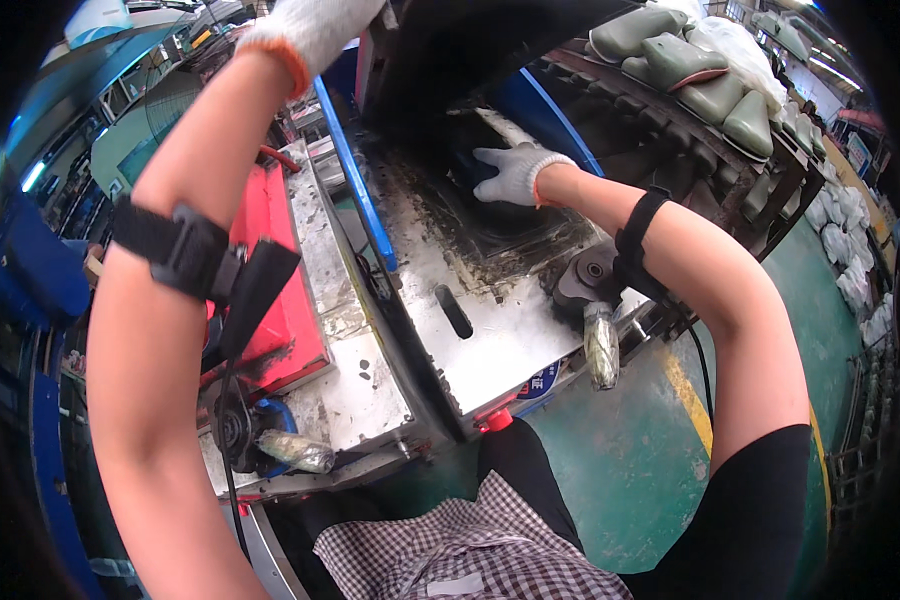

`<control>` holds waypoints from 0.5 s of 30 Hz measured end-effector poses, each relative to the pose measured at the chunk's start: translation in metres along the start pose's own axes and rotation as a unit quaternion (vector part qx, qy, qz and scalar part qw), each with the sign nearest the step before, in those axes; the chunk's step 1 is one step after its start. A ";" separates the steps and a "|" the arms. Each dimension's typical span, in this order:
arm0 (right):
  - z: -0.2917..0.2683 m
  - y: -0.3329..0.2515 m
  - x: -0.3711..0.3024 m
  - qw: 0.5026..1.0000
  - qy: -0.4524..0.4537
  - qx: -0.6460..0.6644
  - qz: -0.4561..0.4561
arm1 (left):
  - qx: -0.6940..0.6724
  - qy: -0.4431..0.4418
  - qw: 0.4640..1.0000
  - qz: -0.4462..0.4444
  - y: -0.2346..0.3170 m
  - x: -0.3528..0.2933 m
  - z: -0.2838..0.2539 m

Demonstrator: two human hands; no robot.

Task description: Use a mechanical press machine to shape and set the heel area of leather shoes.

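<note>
My right hand [515, 174], in a white knitted glove, reaches in under a raised black cover [470, 50]. Its thumb and fingers are spread over a dark, dirty recess [500, 225] in the machine's metal top [505, 345], and nothing shows in its grasp. At the upper edge, my left hand [315, 32] wears a matching glove and reaches to the left corner of the black cover. Its fingertips are cut off by the frame, so its hold on the cover cannot be made out.
Grey-green shoe lasts [678, 62] lie piled on a dark rack at upper right. A blue bar [355, 175] flanks the recess, beside a red block [275, 290]. Tape-wrapped handles [601, 350] stick out at the machine's front. Yellow lines [688, 400] mark the green floor.
</note>
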State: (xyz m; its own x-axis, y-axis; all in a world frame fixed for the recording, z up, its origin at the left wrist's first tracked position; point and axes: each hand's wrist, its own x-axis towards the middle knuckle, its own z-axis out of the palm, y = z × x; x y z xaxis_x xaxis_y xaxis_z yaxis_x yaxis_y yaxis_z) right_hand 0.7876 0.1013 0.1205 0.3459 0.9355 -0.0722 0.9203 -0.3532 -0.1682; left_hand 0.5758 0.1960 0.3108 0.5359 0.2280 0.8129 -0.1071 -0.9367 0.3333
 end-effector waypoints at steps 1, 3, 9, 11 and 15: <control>-0.002 -0.008 0.003 1.000 -0.001 0.003 -0.008 | 0.147 0.000 0.987 0.065 -0.008 0.022 -0.005; -0.002 -0.015 0.003 0.999 0.023 -0.038 0.018 | -0.192 -0.005 0.968 -0.164 0.011 0.029 -0.006; -0.005 0.007 0.000 1.000 0.000 -0.009 -0.012 | 0.054 0.031 0.998 -0.010 0.009 0.029 0.004; -0.005 -0.007 -0.005 0.998 -0.028 0.059 -0.019 | 0.107 -0.001 0.993 -0.043 -0.015 0.023 0.007; -0.007 0.014 -0.030 0.995 -0.023 0.090 -0.035 | 0.160 -0.068 0.980 -0.093 -0.032 0.014 0.028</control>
State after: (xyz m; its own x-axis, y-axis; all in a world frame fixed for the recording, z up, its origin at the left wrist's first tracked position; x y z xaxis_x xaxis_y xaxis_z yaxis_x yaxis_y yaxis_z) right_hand 0.7911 0.0686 0.1274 0.2691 0.9580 -0.0988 0.8926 -0.2866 -0.3480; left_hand 0.6096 0.2214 0.2980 0.6307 0.3854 0.6736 0.2591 -0.9227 0.2854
